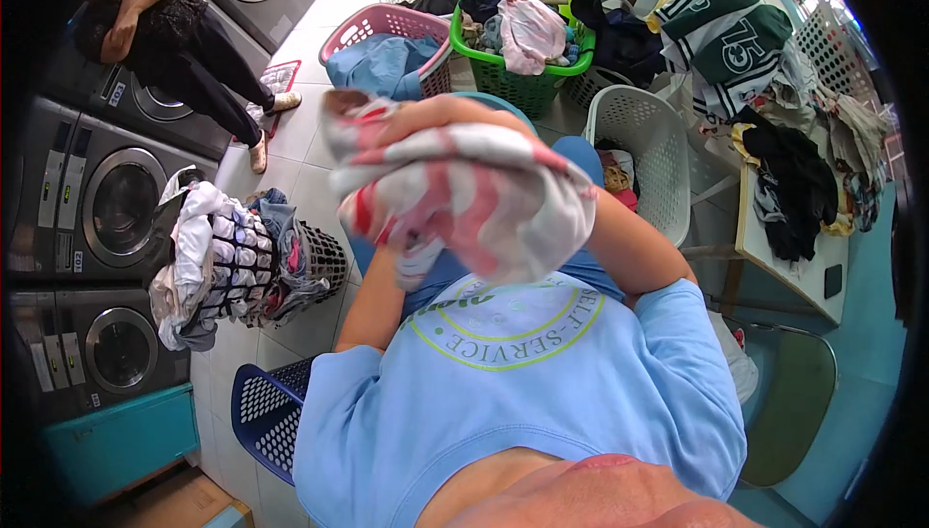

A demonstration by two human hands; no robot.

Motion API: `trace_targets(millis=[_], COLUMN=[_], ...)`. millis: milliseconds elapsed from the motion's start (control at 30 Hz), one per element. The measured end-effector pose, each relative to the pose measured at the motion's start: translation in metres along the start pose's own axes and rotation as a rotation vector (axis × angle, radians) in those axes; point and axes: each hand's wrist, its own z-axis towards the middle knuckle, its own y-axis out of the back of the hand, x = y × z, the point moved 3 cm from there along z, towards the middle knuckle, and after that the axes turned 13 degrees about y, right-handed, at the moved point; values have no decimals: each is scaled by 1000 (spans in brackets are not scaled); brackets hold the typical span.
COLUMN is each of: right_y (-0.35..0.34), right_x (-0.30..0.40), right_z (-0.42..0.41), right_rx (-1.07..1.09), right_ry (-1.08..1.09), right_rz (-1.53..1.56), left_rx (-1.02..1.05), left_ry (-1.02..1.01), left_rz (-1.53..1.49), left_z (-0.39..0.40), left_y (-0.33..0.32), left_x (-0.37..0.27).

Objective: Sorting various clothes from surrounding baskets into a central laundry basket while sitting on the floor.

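A white cloth garment with red and pink stripes (472, 201) is bunched up in front of my chest, blurred by motion. My right hand (443, 116) grips its far upper edge, and the cloth covers part of that forearm. At the cloth's left side is my left hand (388, 248), its fingers mostly hidden in the folds. Below the cloth are my blue trousers and light blue T-shirt (501, 397). Just beyond my hands stand a pink basket (388, 18) with blue fabric and a bright green basket (501, 89) heaped with clothes.
A heaped black basket (323, 259) stands at left, a dark blue basket (265, 412) nearer me. A white basket (639, 143) is at right, beside a table (791, 277) with piled clothes and a phone (833, 281). Another person (167, 27) stands by washing machines (123, 198).
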Motion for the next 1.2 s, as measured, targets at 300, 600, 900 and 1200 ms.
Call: trace_targets(millis=[300, 600, 900, 1200], right_y=[65, 10, -19, -19], right_x=[-59, -80, -79, -87], right_z=[-189, -175, -181, -206], right_rx=[431, 44, -373, -655], right_ry=[-1113, -593, -860, -906], right_rz=[-842, -747, 25, -71], left_rx=[-330, 310, 279, -346], left_ry=[112, 107, 123, 192], left_rz=[-234, 133, -217, 1608], left_z=[10, -9, -11, 12], left_y=[39, -30, -22, 78], left_x=[-20, -64, -93, -34])
